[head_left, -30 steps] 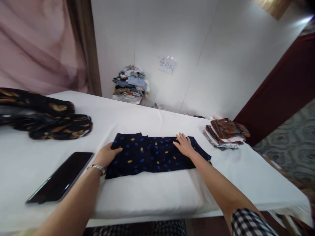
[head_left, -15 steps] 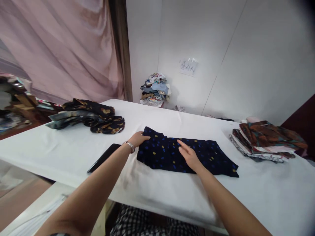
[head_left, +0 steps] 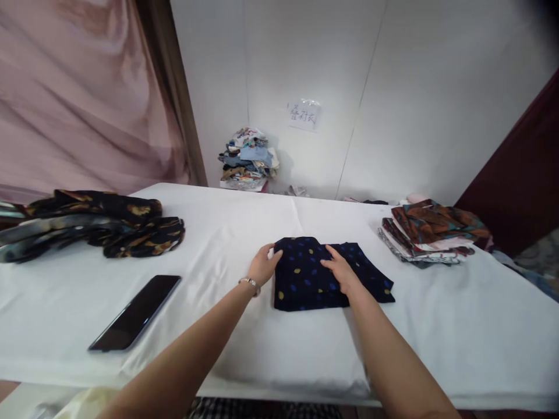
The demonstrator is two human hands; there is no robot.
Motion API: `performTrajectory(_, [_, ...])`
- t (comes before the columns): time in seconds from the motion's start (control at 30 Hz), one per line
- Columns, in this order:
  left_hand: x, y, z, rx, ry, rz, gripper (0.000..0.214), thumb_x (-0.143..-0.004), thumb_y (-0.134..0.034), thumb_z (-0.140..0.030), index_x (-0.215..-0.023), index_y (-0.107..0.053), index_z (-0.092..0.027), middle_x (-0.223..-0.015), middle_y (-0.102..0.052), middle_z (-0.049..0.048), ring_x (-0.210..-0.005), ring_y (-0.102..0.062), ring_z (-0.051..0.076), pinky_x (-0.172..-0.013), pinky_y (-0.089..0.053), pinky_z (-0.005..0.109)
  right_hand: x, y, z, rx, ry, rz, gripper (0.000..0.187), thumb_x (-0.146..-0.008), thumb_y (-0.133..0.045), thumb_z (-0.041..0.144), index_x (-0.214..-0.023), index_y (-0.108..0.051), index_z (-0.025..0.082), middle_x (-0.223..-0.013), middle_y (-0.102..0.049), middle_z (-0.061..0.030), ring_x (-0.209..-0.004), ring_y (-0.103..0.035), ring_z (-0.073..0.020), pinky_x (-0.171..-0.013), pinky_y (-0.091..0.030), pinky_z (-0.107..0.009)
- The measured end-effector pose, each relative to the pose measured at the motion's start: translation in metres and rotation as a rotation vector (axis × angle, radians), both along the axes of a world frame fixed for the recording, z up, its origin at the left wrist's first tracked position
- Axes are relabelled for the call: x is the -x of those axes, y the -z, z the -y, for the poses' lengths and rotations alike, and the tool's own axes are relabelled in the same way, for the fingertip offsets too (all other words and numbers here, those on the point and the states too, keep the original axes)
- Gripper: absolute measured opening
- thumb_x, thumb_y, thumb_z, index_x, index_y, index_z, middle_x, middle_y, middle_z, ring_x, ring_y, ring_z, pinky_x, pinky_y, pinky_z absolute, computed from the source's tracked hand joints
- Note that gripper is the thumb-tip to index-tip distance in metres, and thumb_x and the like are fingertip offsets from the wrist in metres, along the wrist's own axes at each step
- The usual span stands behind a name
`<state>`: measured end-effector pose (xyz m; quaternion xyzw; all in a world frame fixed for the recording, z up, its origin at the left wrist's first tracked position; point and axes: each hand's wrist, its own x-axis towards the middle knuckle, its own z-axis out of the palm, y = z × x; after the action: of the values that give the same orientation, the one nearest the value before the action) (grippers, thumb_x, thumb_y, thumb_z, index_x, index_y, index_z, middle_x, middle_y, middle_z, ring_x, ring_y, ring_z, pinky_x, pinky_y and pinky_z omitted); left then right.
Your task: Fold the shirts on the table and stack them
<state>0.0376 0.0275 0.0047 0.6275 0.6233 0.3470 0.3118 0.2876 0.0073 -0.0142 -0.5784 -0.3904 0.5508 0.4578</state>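
A navy shirt (head_left: 305, 279) with blue and yellow leaf-like spots lies folded on the white table, its left part doubled over toward the right. My left hand (head_left: 262, 265), with a bracelet at the wrist, pinches the left folded edge, thumb on top and the other fingers partly hidden. On top of the shirt near its middle rests my right hand (head_left: 339, 270), thumb and forefinger apart. Part of the shirt spreads out flat to the right, beyond that hand.
A phone (head_left: 136, 313) lies on the white table (head_left: 209, 349) at the left. Behind it is a rumpled dark patterned garment (head_left: 131, 224). Folded clothes (head_left: 430, 233) are stacked at the right. Another clothes pile (head_left: 248, 157) stands by the wall, left of a paper sign (head_left: 303, 114).
The shirt's left part has been folded over to the right, making it shorter. My left hand moved right with that edge. The view has turned right, showing the whole phone.
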Motion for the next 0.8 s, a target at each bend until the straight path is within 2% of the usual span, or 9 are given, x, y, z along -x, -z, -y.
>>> performTrajectory(0.1, [-0.002,0.018,0.008,-0.094,0.057,-0.098,0.055,-0.093,-0.049,-0.046,-0.140,-0.049,-0.018,-0.155,-0.041,0.0126,-0.146,-0.034,0.026,-0.121,-0.027,0.041,-0.004,0.006,-0.005,-0.066,-0.038,0.193,0.069,-0.080,-0.063,0.020,-0.146,-0.046,0.025,-0.140,-0.059,-0.0082,-0.121,-0.062,-0.0246,-0.102,-0.051,-0.040])
performTrajectory(0.2, [-0.018,0.027,0.014,-0.169,0.198,-0.234,0.064,-0.092,-0.048,-0.053,-0.145,-0.044,-0.019,-0.162,-0.028,0.0117,-0.151,-0.020,0.028,-0.123,-0.020,0.048,-0.012,0.009,-0.007,-0.118,-0.069,0.445,0.062,-0.081,-0.063,0.022,-0.141,-0.053,0.021,-0.143,-0.057,-0.0100,-0.134,-0.052,-0.0275,-0.111,-0.043,-0.042])
performTrajectory(0.3, [-0.031,0.036,0.017,-0.153,0.346,-0.407,0.065,-0.091,-0.050,-0.054,-0.146,-0.044,-0.021,-0.162,-0.028,0.0121,-0.151,-0.018,0.032,-0.122,-0.018,0.055,-0.017,0.007,-0.005,-0.120,-0.096,0.664,0.056,-0.080,-0.064,0.020,-0.136,-0.059,0.020,-0.141,-0.059,-0.0115,-0.133,-0.052,-0.0295,-0.113,-0.038,-0.043])
performTrajectory(0.43, [-0.033,0.044,0.012,-0.123,0.412,-0.503,0.065,-0.091,-0.047,-0.056,-0.147,-0.045,-0.022,-0.162,-0.029,0.0117,-0.151,-0.018,0.032,-0.122,-0.017,0.054,-0.017,0.001,0.000,-0.092,-0.128,0.798,0.049,-0.078,-0.067,0.020,-0.128,-0.065,0.020,-0.138,-0.062,-0.0118,-0.130,-0.055,-0.0305,-0.112,-0.039,-0.042])
performTrajectory(0.6, [-0.023,0.034,-0.002,-0.076,0.419,-0.415,0.057,-0.091,-0.046,-0.052,-0.138,-0.055,-0.021,-0.157,-0.040,0.0098,-0.149,-0.027,0.027,-0.123,-0.022,0.045,-0.014,-0.006,0.004,-0.098,-0.130,0.841,0.043,-0.079,-0.068,0.023,-0.122,-0.068,0.019,-0.133,-0.065,-0.0133,-0.125,-0.059,-0.0315,-0.107,-0.043,-0.041])
performTrajectory(0.7, [-0.017,0.024,-0.012,-0.096,0.377,-0.386,0.053,-0.090,-0.049,-0.048,-0.131,-0.062,-0.018,-0.152,-0.046,0.0119,-0.147,-0.033,0.028,-0.122,-0.025,0.042,-0.019,-0.012,0.015,-0.103,-0.025,0.876,0.037,-0.078,-0.072,0.029,-0.114,-0.071,0.020,-0.123,-0.069,-0.0145,-0.121,-0.061,-0.0338,-0.103,-0.045,-0.044])
performTrajectory(0.73, [-0.016,0.020,-0.016,-0.109,0.365,-0.386,0.051,-0.089,-0.051,-0.047,-0.129,-0.063,-0.018,-0.151,-0.047,0.0121,-0.146,-0.034,0.028,-0.122,-0.026,0.043,-0.022,-0.013,0.022,-0.102,0.031,0.859,0.036,-0.078,-0.073,0.032,-0.112,-0.071,0.021,-0.116,-0.072,-0.0141,-0.114,-0.064,-0.0332,-0.098,-0.049,-0.044])
performTrajectory(0.8, [-0.014,0.012,-0.025,-0.137,0.355,-0.391,0.049,-0.089,-0.051,-0.046,-0.127,-0.064,-0.018,-0.150,-0.049,0.0114,-0.144,-0.037,0.028,-0.121,-0.028,0.043,-0.031,-0.013,0.043,-0.056,0.100,0.736,0.030,-0.080,-0.071,0.037,-0.106,-0.069,0.021,-0.093,-0.075,-0.0112,-0.089,-0.072,-0.0286,-0.079,-0.056,-0.040])
